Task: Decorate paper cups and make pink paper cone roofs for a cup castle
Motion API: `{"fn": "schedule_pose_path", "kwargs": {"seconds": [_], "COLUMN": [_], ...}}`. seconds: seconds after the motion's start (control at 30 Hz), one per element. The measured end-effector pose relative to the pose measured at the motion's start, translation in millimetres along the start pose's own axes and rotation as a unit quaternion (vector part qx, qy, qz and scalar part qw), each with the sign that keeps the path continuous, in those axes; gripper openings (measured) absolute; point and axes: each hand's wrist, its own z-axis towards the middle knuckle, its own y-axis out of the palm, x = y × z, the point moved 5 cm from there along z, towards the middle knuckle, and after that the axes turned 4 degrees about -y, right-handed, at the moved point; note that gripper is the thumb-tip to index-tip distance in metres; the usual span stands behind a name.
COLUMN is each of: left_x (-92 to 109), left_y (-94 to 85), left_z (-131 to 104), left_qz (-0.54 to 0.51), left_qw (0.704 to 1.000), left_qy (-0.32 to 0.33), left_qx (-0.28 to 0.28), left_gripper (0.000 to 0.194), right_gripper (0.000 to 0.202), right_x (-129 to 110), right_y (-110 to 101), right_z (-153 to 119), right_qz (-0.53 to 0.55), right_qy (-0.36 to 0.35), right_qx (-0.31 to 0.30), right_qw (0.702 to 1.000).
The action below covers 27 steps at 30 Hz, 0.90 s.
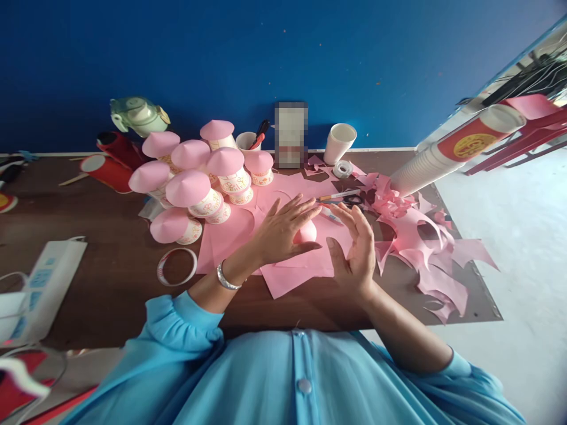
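Both hands hover over pink paper sheets (283, 280) in the middle of the table. My left hand (287, 230), palm down with fingers stretched out, is beside a small rounded pink piece (306, 232), partly hidden behind its thumb and fingers; whether they touch I cannot tell. My right hand (354, 248) is raised on the other side, fingers extended and thumb apart, holding nothing. Just beyond the fingertips lie scissors (353, 200) and a pen (339, 195). Several paper cups topped with pink cones (188, 189) stand to the left of the sheets.
Pink scraps (416, 236) cover the right side, near a tall leaning stack of cups (425, 168). A tape roll (177, 267) lies at left. Toward the blue wall are a white cup (340, 143), clear tape (342, 170) and a blurred upright panel (291, 136).
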Motion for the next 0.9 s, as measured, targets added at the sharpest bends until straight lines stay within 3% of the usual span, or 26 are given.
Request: {"fn": "schedule_pose_path", "kwargs": {"seconds": [0.33, 0.6, 0.7, 0.9], "left_x": [0.6, -4.9, -11.6, -15.4], "left_y": [6.8, 0.8, -5.1, -7.0], "left_z": [2.7, -3.3, -10.6, -22.8], "left_qz": [0.006, -0.023, -0.03, -0.026], "left_qw": [1.0, 0.998, 0.997, 0.999], "left_qy": [-0.015, -0.055, -0.066, -0.039], "left_qx": [-0.013, -0.017, 0.006, 0.02], "left_gripper": [0.066, 0.084, 0.088, 0.071], "right_gripper": [0.064, 0.06, 0.059, 0.063], "right_x": [8.3, 14.5, 12.4, 12.5], "right_y": [1.0, 4.0, 12.6, 30.2], "right_z": [-1.6, -7.2, -11.2, -17.5], "right_qz": [0.001, -0.028, -0.063, -0.109], "right_qy": [0.008, 0.03, 0.0, -0.068], "right_qx": [-0.002, -0.056, -0.097, -0.146], "right_qw": [1.0, 0.998, 0.993, 0.981]}}
